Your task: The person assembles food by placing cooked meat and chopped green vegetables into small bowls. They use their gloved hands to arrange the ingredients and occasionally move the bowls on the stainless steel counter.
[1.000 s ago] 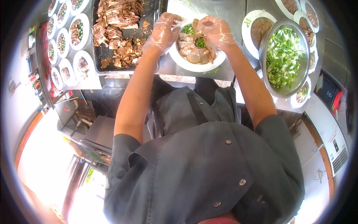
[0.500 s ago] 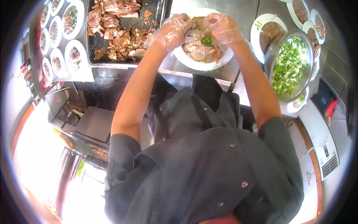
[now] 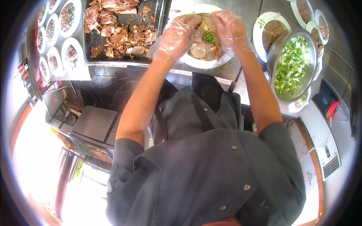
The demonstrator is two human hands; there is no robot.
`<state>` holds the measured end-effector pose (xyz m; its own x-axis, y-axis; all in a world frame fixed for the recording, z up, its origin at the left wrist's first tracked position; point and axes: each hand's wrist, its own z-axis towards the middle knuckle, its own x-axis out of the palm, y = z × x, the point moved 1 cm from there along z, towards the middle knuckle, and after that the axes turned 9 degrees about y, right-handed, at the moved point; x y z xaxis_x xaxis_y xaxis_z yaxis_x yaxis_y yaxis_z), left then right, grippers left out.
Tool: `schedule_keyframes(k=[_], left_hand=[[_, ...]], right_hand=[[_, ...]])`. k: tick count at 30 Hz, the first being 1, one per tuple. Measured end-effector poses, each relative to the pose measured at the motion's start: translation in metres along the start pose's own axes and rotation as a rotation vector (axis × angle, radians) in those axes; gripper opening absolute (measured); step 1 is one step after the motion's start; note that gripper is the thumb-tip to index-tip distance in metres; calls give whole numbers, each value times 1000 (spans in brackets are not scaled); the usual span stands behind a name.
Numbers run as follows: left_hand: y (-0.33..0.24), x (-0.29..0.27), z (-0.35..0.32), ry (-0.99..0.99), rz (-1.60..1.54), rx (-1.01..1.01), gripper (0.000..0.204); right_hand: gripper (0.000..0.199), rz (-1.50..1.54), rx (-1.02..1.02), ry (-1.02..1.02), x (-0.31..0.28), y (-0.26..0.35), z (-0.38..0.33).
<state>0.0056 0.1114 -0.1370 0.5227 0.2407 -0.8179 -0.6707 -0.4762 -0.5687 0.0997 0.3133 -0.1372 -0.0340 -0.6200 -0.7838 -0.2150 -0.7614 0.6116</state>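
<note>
Sliced meat (image 3: 200, 49) lies in a ring on a white plate (image 3: 205, 65), with chopped green herbs (image 3: 208, 37) at its middle. My left hand (image 3: 180, 35), in a clear plastic glove, is at the meat's left side with its fingers curled inward. On the other side my right hand (image 3: 229, 31), gloved the same way, bends its fingers down at the meat's right edge. Both hands are closed, and their fingertips are partly hidden, so what they pinch cannot be made out.
A black tray (image 3: 87, 45) of cut meat stands to the left, with several filled white plates (image 3: 70, 64) beyond it. To the right, a metal bowl (image 3: 272, 71) of chopped greens stands among more plates of meat (image 3: 258, 32). The counter's edge runs in front of me.
My hands have moved a little apart; the left shifted from the plate's back toward its left side, the right slightly outward. More of the meat shows between them. The view shifted slightly.
</note>
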Motion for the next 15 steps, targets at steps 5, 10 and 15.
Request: schedule_keyframes(k=[5, 10, 15], left_hand=[[-21, 25, -12, -87, -84, -27, 48], [-28, 45, -22, -235, -277, -55, 52], [-32, 68, -36, -294, -286, -38, 59]], right_hand=[[20, 108, -186, -115, 1, 8, -19], [23, 235, -69, -110, 7, 3, -25], [27, 385, 8, -194, 25, -3, -40]])
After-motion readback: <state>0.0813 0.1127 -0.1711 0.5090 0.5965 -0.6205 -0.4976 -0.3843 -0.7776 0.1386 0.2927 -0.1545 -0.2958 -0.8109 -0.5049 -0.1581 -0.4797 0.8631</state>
